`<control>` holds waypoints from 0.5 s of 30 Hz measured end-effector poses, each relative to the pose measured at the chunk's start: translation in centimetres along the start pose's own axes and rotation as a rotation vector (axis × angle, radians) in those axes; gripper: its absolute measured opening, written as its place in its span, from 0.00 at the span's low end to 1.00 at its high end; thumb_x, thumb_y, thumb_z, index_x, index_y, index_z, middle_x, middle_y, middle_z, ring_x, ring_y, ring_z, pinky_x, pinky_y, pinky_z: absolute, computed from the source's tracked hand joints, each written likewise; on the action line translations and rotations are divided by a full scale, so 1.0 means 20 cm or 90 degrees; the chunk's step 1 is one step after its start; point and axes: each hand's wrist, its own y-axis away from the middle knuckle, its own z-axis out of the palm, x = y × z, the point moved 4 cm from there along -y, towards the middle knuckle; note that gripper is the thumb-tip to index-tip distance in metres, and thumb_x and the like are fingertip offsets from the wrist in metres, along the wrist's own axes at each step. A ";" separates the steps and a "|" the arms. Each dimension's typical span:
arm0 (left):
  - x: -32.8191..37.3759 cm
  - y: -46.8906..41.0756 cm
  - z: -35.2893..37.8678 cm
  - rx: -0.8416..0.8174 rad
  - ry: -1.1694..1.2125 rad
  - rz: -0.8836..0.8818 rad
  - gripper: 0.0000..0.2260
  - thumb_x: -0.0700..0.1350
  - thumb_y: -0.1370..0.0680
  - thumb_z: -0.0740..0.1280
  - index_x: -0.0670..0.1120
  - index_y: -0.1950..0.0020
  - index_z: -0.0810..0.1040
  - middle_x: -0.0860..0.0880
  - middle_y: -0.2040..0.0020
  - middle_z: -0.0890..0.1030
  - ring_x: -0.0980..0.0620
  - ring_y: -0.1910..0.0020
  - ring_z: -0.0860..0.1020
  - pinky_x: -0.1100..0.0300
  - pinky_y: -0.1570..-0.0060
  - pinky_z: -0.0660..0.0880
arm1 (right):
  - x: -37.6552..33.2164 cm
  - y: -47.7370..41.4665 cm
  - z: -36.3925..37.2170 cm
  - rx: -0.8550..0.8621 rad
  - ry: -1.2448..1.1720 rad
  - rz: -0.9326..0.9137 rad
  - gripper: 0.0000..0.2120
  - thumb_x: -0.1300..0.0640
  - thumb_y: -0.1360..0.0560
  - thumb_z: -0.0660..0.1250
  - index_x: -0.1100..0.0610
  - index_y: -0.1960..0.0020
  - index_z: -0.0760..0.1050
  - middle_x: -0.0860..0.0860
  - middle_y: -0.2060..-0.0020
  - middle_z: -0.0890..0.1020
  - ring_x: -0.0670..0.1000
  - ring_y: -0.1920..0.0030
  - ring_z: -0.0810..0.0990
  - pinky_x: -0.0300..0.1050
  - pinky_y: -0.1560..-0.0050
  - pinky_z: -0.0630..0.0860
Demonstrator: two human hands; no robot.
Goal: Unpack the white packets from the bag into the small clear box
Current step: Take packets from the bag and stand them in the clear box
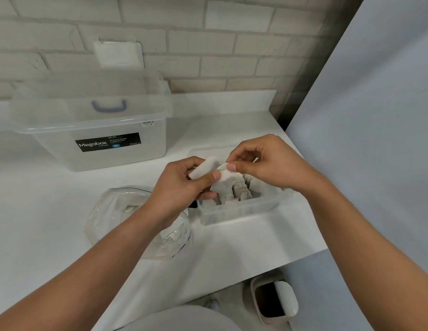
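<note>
A large clear Megabox tub sits on the white counter, by the brick wall. A small bin stands on the floor below.

The white table carries a large box, a small box and a bag.

Black label on large clear box: "Megabox STORAGE", "12L"; smaller print unreadable.
</note>
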 end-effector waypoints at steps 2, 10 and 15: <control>0.00 0.00 0.01 -0.009 0.017 -0.017 0.06 0.42 0.23 0.73 0.43 0.47 0.83 0.44 0.53 0.86 0.45 0.53 0.86 0.53 0.49 0.82 | 0.00 0.01 -0.04 -0.003 0.048 -0.005 0.01 0.52 0.25 0.76 0.47 0.55 0.85 0.42 0.61 0.86 0.45 0.58 0.83 0.44 0.52 0.81; -0.01 0.03 -0.01 -0.003 0.005 -0.017 0.05 0.40 0.19 0.68 0.43 0.44 0.79 0.46 0.50 0.87 0.47 0.51 0.86 0.52 0.49 0.83 | 0.20 -0.02 -0.18 0.054 0.259 0.058 0.02 0.54 0.23 0.73 0.48 0.52 0.84 0.42 0.58 0.84 0.42 0.56 0.81 0.41 0.52 0.79; 0.00 0.03 -0.03 0.013 -0.033 0.016 0.04 0.40 0.21 0.71 0.44 0.47 0.81 0.46 0.52 0.86 0.48 0.53 0.86 0.56 0.58 0.82 | 0.38 -0.09 -0.02 -0.113 0.460 0.099 0.08 0.57 0.24 0.67 0.47 0.57 0.84 0.43 0.58 0.77 0.49 0.53 0.79 0.45 0.57 0.71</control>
